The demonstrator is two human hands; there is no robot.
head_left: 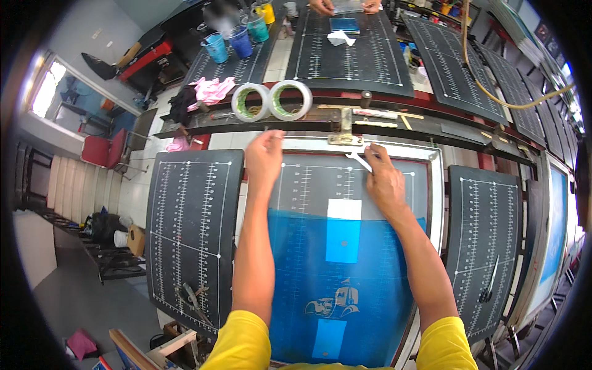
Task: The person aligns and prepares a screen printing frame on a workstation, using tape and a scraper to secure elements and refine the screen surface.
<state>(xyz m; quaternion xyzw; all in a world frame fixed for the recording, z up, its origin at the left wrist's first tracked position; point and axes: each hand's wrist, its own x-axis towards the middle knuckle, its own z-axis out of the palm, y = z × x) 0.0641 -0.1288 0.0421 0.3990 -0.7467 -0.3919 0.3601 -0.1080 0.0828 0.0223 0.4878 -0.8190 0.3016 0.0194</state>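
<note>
right hand (386,179), fingers curled, grips a silver wrench (360,162).

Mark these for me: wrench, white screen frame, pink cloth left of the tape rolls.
Wrench (362,163): head view, on the exposed shaft near its open end.
White screen frame (436,197): head view, on its right-hand rail.
Pink cloth (213,90): head view, middle of the crumpled fabric.

Shiny metal wrench (359,160); smooth, glossy blue screen (386,271)
</note>
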